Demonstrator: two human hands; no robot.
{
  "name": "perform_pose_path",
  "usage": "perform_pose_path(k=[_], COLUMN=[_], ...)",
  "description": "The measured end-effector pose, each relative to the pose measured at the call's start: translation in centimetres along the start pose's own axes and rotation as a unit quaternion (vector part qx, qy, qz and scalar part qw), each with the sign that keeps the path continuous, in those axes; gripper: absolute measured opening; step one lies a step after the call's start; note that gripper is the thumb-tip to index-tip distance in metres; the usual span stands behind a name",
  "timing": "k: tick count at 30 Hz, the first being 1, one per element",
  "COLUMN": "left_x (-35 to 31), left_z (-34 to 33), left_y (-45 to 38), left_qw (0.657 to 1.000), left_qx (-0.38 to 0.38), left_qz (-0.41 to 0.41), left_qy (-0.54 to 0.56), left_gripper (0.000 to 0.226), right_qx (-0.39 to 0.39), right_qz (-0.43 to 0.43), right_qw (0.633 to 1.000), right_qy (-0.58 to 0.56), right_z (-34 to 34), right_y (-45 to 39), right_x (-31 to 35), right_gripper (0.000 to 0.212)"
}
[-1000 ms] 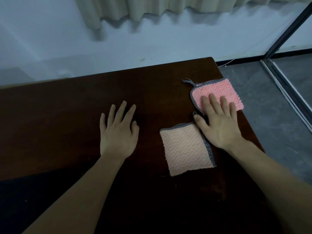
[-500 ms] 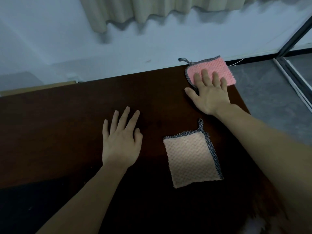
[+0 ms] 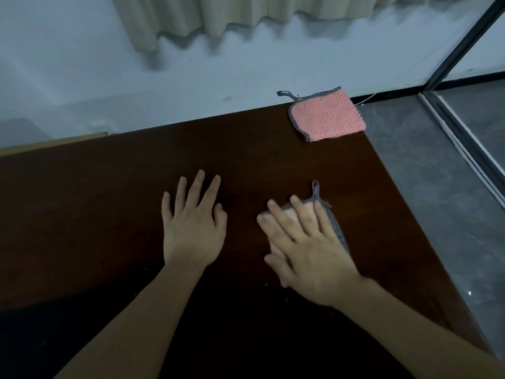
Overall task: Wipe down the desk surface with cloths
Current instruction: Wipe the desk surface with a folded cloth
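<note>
A dark brown desk (image 3: 114, 203) fills the lower view. My right hand (image 3: 306, 250) lies flat with straight, spread fingers on a pale peach cloth (image 3: 334, 228) with a grey checked border; the hand covers most of it, and only its right edge and hanging loop show. A pink cloth (image 3: 328, 117) with the same border sits at the desk's far right corner, partly over the edge, untouched. My left hand (image 3: 192, 228) rests flat on the bare wood, fingers spread, a little left of the right hand.
The desk's right edge runs diagonally beside a grey floor (image 3: 426, 192). A pale wall with a curtain hem (image 3: 246, 17) stands behind the desk. A dark metal door frame (image 3: 464, 45) rises at the right.
My right hand left the pink cloth at the far corner and came back onto the peach cloth, covering it. The left hand stayed flat in place.
</note>
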State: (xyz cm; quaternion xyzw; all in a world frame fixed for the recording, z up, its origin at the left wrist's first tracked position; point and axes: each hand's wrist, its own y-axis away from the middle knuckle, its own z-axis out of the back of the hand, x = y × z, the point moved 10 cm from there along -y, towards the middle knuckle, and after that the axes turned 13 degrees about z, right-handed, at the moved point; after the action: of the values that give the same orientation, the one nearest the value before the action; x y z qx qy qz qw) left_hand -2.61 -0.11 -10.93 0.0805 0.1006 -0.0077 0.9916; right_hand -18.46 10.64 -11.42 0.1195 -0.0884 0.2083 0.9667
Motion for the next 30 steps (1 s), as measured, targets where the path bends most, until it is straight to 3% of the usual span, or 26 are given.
perform_pose_path(k=[5,9,12,18,23,26,30], left_x=[0.2,0.2,0.3,0.1,0.2,0.2,0.3], left_z=[-0.2,-0.2,-0.3,-0.2,-0.2,-0.2,-0.2], left_y=[-0.1,-0.2,-0.1,-0.1,-0.2,-0.2,-0.2], left_qw=[1.0,1.0,1.0,1.0,1.0,1.0,1.0], left_qx=[0.004,-0.006,-0.002,0.005,0.0,-0.004,-0.004], left_qz=[-0.006,-0.009,-0.009,-0.005,-0.007,-0.006,-0.003], left_qy=[-0.002,-0.002,-0.002,0.004,0.003,0.004,0.004], left_gripper=[0.059,0.059,0.059,0.059,0.059,0.059,0.059], right_qx=[-0.009,-0.002,0.005,0.041,0.022,0.017,0.026], right_qz=[-0.065,-0.088,-0.088,0.0,-0.05,-0.094,-0.096], right_qw=[0.998,0.996,0.996,0.999,0.998,0.995,0.995], right_qy=[0.015,0.024,0.01,0.016,0.024,0.023,0.013], right_z=[1.9,2.6,2.3,-0.2,1.3,2.6,2.1], right_y=[-5.5,-8.3,-7.0,-0.1,-2.0,-4.5,-3.7], right_x=[-6.4,-8.7,-7.3,-1.7,-8.0,-12.4,-12.0], right_gripper=[0.072,0.063,0.066,0.064,0.069,0.06,0.064])
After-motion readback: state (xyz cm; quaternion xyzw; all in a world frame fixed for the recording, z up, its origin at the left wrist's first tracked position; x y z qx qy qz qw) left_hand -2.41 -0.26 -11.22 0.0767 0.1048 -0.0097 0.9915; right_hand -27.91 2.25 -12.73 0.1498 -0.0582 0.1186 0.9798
